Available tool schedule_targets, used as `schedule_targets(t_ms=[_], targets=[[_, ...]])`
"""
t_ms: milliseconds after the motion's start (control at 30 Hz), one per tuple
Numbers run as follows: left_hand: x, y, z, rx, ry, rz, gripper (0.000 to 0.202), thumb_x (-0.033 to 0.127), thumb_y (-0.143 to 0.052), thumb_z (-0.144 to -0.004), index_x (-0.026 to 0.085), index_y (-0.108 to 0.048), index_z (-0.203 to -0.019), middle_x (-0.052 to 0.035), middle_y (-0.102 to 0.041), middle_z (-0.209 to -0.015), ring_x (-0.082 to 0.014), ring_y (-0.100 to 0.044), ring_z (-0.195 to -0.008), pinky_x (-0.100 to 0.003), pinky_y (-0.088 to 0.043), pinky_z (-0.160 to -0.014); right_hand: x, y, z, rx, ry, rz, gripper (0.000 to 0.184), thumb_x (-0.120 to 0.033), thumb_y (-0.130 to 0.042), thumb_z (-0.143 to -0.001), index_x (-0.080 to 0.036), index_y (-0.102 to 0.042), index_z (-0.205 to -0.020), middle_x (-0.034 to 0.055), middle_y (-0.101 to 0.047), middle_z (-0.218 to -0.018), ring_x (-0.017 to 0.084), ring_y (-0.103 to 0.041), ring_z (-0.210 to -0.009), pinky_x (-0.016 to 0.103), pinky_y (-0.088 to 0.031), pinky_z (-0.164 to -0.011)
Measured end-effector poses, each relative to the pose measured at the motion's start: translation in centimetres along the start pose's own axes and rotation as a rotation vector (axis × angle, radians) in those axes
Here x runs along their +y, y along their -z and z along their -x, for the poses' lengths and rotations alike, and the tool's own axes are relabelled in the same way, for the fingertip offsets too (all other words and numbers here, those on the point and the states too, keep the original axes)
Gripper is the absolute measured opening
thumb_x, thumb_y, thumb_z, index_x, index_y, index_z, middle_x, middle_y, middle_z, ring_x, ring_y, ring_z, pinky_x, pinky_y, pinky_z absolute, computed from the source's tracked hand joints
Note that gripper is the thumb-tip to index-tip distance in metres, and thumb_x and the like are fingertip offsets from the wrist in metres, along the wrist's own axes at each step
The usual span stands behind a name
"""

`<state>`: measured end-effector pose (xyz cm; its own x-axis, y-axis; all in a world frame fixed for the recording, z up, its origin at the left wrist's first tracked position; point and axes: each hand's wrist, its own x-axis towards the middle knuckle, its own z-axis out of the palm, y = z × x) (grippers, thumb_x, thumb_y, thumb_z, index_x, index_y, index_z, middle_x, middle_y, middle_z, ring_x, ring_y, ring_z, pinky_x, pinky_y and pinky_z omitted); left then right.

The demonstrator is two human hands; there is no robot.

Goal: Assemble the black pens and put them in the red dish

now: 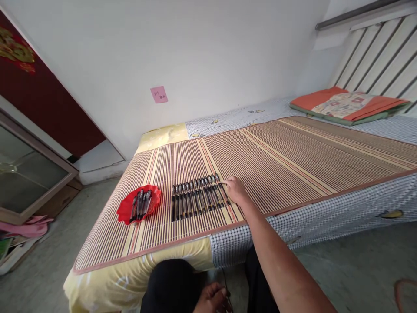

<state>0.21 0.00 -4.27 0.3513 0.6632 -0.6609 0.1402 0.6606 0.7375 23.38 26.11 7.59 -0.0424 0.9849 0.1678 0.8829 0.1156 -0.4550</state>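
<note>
Several black-capped pens (190, 198) lie side by side in a row on a striped bamboo mat (260, 161). My right hand (235, 189) is at the right end of this row, its index finger stretched out to the upper part of the last pen. Contact looks likely, but no grip around the pen shows. Left of the row, a red scalloped plate (122, 213) holds several more pens (141, 204). Low in the view, by my knees, my left hand (213, 298) has its fingers curled together. Something dark and thin shows beside it; what it holds is unclear.
The mat covers a bed with a yellow and checked sheet (228, 252). A folded orange and floral quilt (345, 104) lies at the far right. A pink note (159, 94) is on the wall. A glass-fronted cabinet (29, 169) stands at left, near pink cloth (28, 227) on the floor.
</note>
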Motion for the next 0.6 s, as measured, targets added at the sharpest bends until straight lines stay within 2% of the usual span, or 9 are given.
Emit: schedule_targets(t_ms=[600], targets=[[-0.06,-0.14,0.2,0.016,0.001,0.05,0.076,0.089,-0.075,-0.045,0.022,-0.052,-0.073,0.0019,-0.066,-0.059,-0.0111,-0.055,-0.044,-0.025,-0.024,-0.045,0.1,0.19,0.09,0.022,0.051,-0.01,0.045,-0.006,-0.047,-0.098,-0.024,-0.076,-0.126,0.0094,-0.069,-0.126,0.022,-0.061,-0.11,0.031,-0.044,-0.09]])
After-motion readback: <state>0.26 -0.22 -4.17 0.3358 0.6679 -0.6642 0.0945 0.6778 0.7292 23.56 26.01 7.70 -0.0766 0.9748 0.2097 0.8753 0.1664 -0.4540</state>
